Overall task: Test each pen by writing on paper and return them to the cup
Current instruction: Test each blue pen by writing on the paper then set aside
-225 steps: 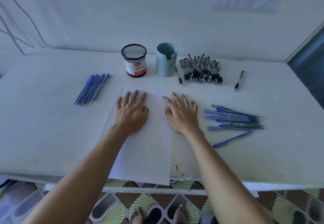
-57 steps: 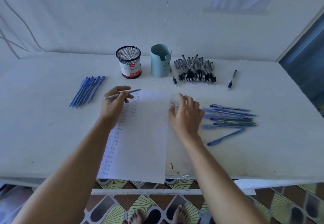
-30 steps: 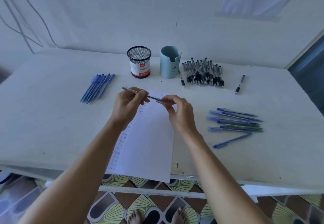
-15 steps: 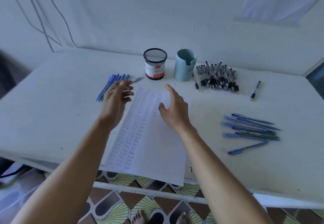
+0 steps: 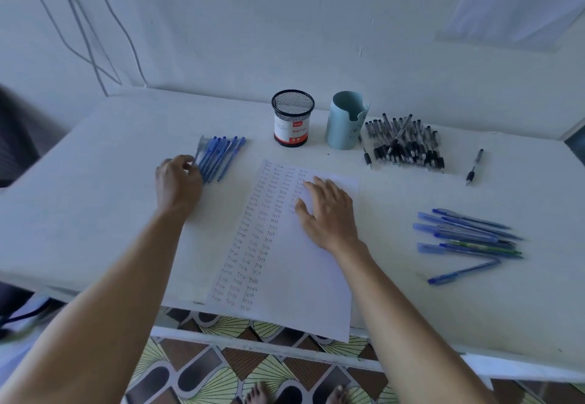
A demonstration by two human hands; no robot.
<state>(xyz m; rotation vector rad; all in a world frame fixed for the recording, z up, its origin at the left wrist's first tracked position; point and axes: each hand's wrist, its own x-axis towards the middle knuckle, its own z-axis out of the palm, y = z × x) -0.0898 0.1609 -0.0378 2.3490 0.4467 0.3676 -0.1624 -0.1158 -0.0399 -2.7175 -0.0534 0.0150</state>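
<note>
— Fingers [image 5: 187,163] of the left hand [image 5: 179,183], how do they lie?
— Curled against the near end of a clear grey pen [image 5: 200,147], left of the white sheet of paper [image 5: 294,277] covered in columns of small written words. Whether they pinch the pen or only touch it, I cannot tell.
— And that pen?
— It lies on the white counter [image 5: 95,207], just beside a row of blue pens [image 5: 221,155], which is also left of the sheet.
— The right hand [image 5: 327,210]?
— Flat on the sheet's far half, its fingers [image 5: 316,183] straight and spread, holding nothing.
— The cups?
— A black wire-mesh cup with a red and white label [image 5: 292,118] stands upright just beyond the sheet's far edge, with a pale blue plastic cup [image 5: 346,120] beside it. Beyond the sheet's far right corner lies a heap of black-gripped pens [image 5: 405,147], with one black pen [image 5: 474,166] apart from it. Right of the sheet lies a loose bundle of blue pens [image 5: 465,239].
</note>
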